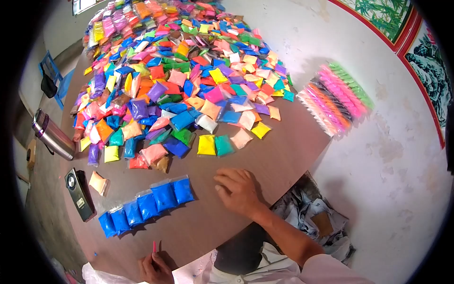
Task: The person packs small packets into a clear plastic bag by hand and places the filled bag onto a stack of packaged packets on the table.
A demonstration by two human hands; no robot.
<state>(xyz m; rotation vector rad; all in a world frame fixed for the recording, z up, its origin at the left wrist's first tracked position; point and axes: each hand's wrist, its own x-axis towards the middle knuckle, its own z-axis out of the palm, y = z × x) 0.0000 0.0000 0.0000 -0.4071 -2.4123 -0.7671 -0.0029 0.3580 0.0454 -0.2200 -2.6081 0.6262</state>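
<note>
Blue packets [146, 206] sit in a row at near left, the left hand [156, 270] pinching a pink stick [154, 246], right hand [238, 191] loosely spread, seemingly empty, so I'd steady the row with that one tbh.

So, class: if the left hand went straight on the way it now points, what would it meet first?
Probably the row of blue packets, lying ahead of the left hand on the table; the hand's height is unclear, so it might pass over them.
</note>
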